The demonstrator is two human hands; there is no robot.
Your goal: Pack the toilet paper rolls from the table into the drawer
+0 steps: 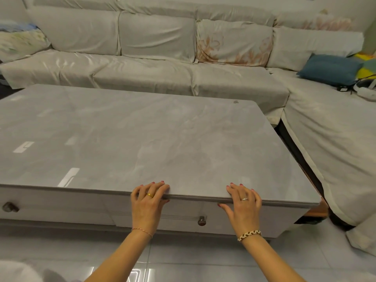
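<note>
No toilet paper roll shows anywhere in the head view. The grey marble-look table (142,129) fills the middle, its top bare. Under its front edge is the right drawer (183,217), closed, with a round dark knob (201,221). My left hand (147,202) rests on the table's front edge above the drawer, fingers spread on the top and thumb below the lip. My right hand (243,204) lies the same way further right, fingers apart. Neither hand holds anything.
A second drawer knob (10,207) sits at the far left of the table front. A cloth-covered corner sofa (142,74) wraps the back and right, with a blue cushion (329,69) and cables on its right part. Glossy tiled floor lies below.
</note>
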